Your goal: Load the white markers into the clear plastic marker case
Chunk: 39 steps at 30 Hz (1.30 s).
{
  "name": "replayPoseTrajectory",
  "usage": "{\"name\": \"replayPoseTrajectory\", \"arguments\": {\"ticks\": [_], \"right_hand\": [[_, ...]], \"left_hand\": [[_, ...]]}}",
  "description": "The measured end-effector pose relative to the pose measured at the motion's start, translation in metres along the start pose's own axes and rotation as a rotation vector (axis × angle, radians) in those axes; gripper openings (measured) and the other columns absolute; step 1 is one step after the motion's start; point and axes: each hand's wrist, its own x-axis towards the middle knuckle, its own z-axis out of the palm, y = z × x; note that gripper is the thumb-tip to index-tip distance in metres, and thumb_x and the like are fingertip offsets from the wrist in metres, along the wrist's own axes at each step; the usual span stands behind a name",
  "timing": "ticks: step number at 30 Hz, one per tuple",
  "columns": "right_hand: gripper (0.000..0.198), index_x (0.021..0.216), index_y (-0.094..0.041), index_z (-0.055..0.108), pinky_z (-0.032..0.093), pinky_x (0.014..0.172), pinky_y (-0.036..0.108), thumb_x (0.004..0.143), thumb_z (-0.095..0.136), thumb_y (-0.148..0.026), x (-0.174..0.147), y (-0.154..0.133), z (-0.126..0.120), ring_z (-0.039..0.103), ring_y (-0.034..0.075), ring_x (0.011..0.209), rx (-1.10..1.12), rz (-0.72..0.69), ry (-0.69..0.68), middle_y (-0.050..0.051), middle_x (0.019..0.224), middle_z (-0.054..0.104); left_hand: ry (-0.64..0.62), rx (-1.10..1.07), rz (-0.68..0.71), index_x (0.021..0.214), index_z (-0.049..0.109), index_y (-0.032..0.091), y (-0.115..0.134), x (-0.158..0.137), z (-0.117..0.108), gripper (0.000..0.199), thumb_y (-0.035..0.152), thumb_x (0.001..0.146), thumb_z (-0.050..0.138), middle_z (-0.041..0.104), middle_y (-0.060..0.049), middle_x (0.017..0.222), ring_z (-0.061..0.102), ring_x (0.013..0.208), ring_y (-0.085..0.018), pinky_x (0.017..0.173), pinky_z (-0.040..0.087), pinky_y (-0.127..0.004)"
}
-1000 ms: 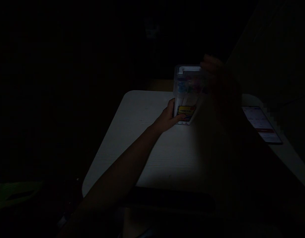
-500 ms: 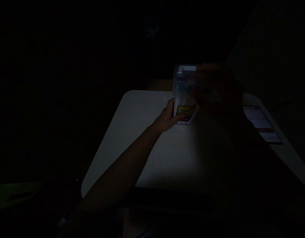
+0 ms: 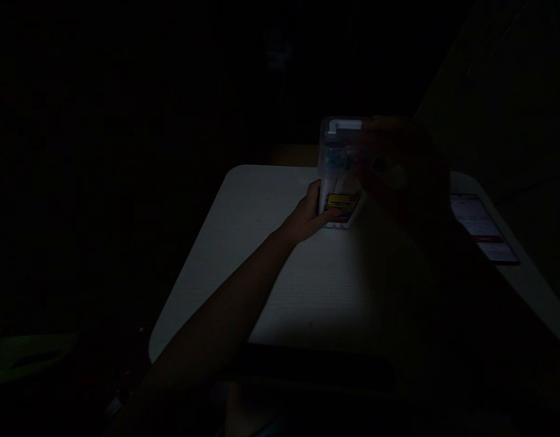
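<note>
A clear plastic marker case (image 3: pixel 324 188) stands upright near the far side of the white table, with a yellow label reading "marker" on its front. My left hand (image 3: pixel 307 215) is closed around its lower left part, thumb across the label. At the top sits a see-through lid (image 3: pixel 328 130) with a white handle; blue and darker marker caps show dimly through it. My right hand (image 3: pixel 401 155), in deep shadow, grips the lid's right side, fingers over the top and thumb lower at the front. Whether the lid is loose from the case I cannot tell.
A phone (image 3: pixel 484 230) with a lit screen lies on the right of the white table (image 3: pixel 257 200), partly behind my right forearm. Something green (image 3: pixel 34 358) shows low at the left, beyond the table. The surroundings are very dark.
My right hand has shifted very slightly to the right at the lid. My left hand and the case stay in place.
</note>
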Motion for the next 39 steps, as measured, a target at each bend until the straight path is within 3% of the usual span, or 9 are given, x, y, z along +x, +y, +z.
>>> {"name": "replayPoseTrajectory", "arguments": {"ticks": [4, 9, 19, 23, 27, 32, 39], "right_hand": [[0.031, 0.115, -0.024, 0.057, 0.044, 0.102, 0.037, 0.086, 0.050, -0.032, -0.001, -0.001, -0.001, 0.050, 0.019, 0.119, -0.008, -0.029, 0.001, 0.006, 0.121, 0.057], [0.030, 0.115, -0.028, 0.056, 0.044, 0.102, 0.037, 0.086, 0.048, -0.030, -0.001, -0.001, 0.000, 0.050, 0.017, 0.119, -0.034, -0.008, -0.022, 0.003, 0.122, 0.057], [0.030, 0.114, -0.023, 0.057, 0.045, 0.101, 0.035, 0.088, 0.046, -0.031, 0.002, -0.003, -0.006, 0.050, 0.017, 0.119, -0.008, -0.001, -0.070, 0.005, 0.122, 0.057], [0.031, 0.117, -0.027, 0.055, 0.043, 0.103, 0.036, 0.088, 0.045, -0.031, 0.000, 0.001, -0.001, 0.049, 0.017, 0.120, -0.025, -0.040, -0.039, 0.002, 0.123, 0.056], [0.034, 0.121, -0.032, 0.053, 0.043, 0.103, 0.038, 0.087, 0.046, -0.033, -0.003, 0.005, 0.003, 0.048, 0.018, 0.121, -0.018, -0.077, 0.013, 0.000, 0.124, 0.055], [0.044, 0.128, -0.030, 0.047, 0.038, 0.107, 0.042, 0.086, 0.049, -0.041, -0.005, 0.007, 0.002, 0.043, 0.021, 0.126, -0.073, -0.071, -0.084, 0.002, 0.132, 0.050], [0.053, 0.130, -0.028, 0.045, 0.036, 0.107, 0.043, 0.080, 0.058, -0.039, -0.007, 0.002, 0.005, 0.040, 0.024, 0.128, -0.118, -0.037, -0.069, 0.006, 0.132, 0.047]], "left_hand": [[0.012, -0.020, 0.014, 0.129, 0.029, 0.020, -0.005, 0.000, 0.001, 0.075, 0.064, 0.073, 0.055, 0.056, -0.013, 0.115, 0.059, 0.102, -0.026, 0.089, 0.048, -0.047], [0.005, -0.057, 0.037, 0.129, 0.029, 0.023, -0.010, -0.001, 0.002, 0.072, 0.060, 0.074, 0.057, 0.056, -0.012, 0.116, 0.057, 0.105, -0.027, 0.090, 0.048, -0.049], [-0.003, 0.026, 0.016, 0.128, 0.029, 0.018, 0.000, -0.001, -0.002, 0.074, 0.062, 0.075, 0.054, 0.056, -0.014, 0.116, 0.058, 0.103, -0.027, 0.089, 0.048, -0.047], [0.015, -0.016, 0.012, 0.129, 0.030, 0.020, -0.006, -0.001, 0.001, 0.075, 0.064, 0.073, 0.056, 0.056, -0.013, 0.116, 0.057, 0.104, -0.027, 0.089, 0.048, -0.047], [0.032, -0.054, 0.039, 0.130, 0.030, 0.023, -0.009, -0.001, 0.002, 0.073, 0.061, 0.073, 0.058, 0.056, -0.011, 0.114, 0.058, 0.103, -0.026, 0.089, 0.049, -0.046], [0.015, -0.031, 0.022, 0.129, 0.030, 0.021, -0.007, -0.001, 0.001, 0.074, 0.062, 0.074, 0.057, 0.057, -0.012, 0.112, 0.059, 0.098, -0.026, 0.086, 0.050, -0.047], [0.006, -0.021, 0.003, 0.127, 0.030, 0.019, -0.001, 0.000, 0.002, 0.075, 0.064, 0.073, 0.056, 0.055, -0.014, 0.115, 0.057, 0.103, -0.027, 0.089, 0.048, -0.046]]}}
